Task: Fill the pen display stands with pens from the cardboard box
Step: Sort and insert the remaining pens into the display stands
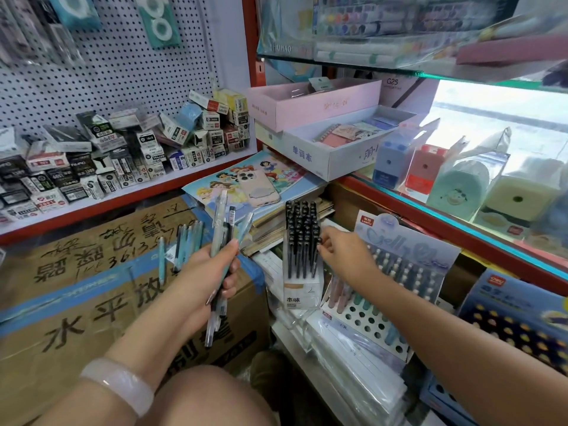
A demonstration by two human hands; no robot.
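Left hand [215,269] fingers wrapped round loose pen bundle [222,229]; slippage risk. Right hand [341,253] fingers pinch black pen [316,256] at crowded black pen stand [299,265]; tipping risk.

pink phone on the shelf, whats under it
The pink phone lies camera-side up on a princess picture book, which tops a stack of books. The part of the cover beneath the phone is hidden.

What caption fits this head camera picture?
Left hand grips a bundle of pens while right hand touches black pens in a display stand.
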